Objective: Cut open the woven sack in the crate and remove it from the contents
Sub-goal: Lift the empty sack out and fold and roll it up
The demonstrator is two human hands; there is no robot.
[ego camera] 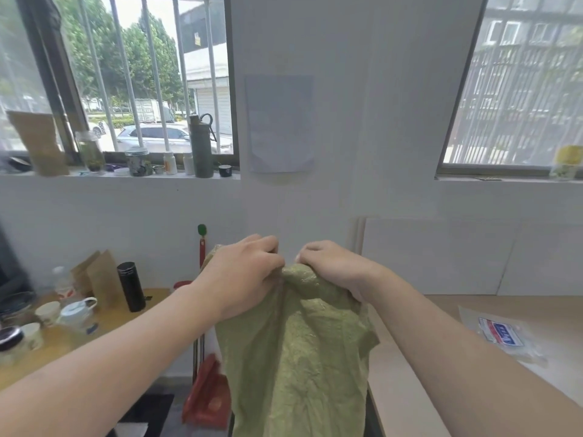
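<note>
A crumpled green woven sack (296, 357) hangs in front of me, lifted up in the middle of the view. My left hand (243, 272) grips its bunched top edge from the left. My right hand (331, 266) clutches the same top edge from the right, and the two hands almost touch. The sack's lower part runs out of the bottom of the frame. No crate and no cutting tool can be seen.
A yellow table (104, 329) at the left carries cups, a black flask (131, 287) and paper bags. A red dustpan (208, 395) leans on the floor below. A light wooden table (426, 326) at the right holds a plastic packet (501, 334). White wall ahead.
</note>
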